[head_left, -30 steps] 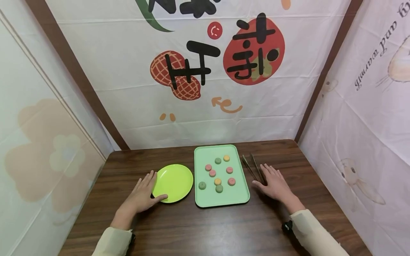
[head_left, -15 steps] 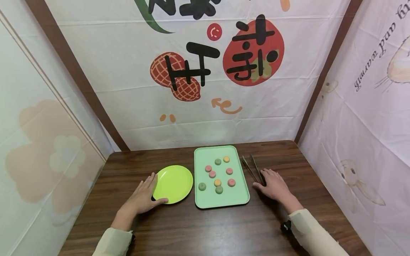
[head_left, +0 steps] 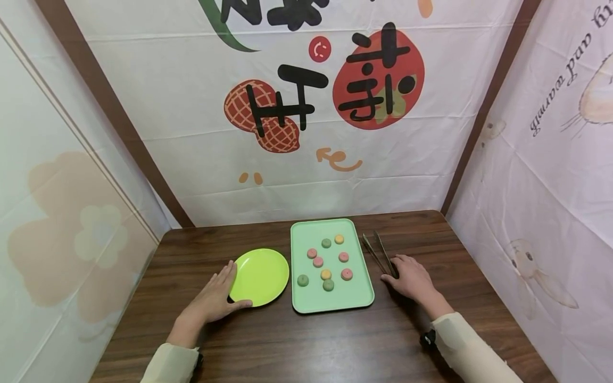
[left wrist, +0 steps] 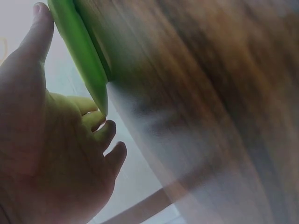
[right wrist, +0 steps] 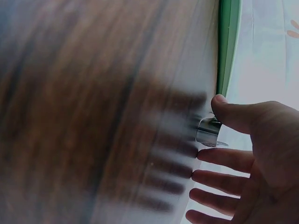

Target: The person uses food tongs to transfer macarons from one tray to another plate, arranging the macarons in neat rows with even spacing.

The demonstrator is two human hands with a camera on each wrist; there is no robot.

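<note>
We see the left hand [head_left: 215, 299] with its fingers loose and spread, thumb and fingertips at the rim of the yellow-green plate [head_left: 261, 276], seemingly touching without clenching. The right hand [head_left: 413, 279] is likewise relaxed, thumb and fingers standing either side of the near end of the tongs [right wrist: 208, 132], with no squeeze that we can make out. The tongs lie on the table [head_left: 306, 346], just right of the tray [head_left: 306, 300] of small cookies [head_left: 344, 257]. We judge the tongs light, springy and slick, best held partway along both arms; the plate looks light and stiff, safest by its rim; the cookies may crumble. We find the tongs' near end partly hidden in the head view, the plate cut off in the left wrist view, and both wrist views hazy.
</note>
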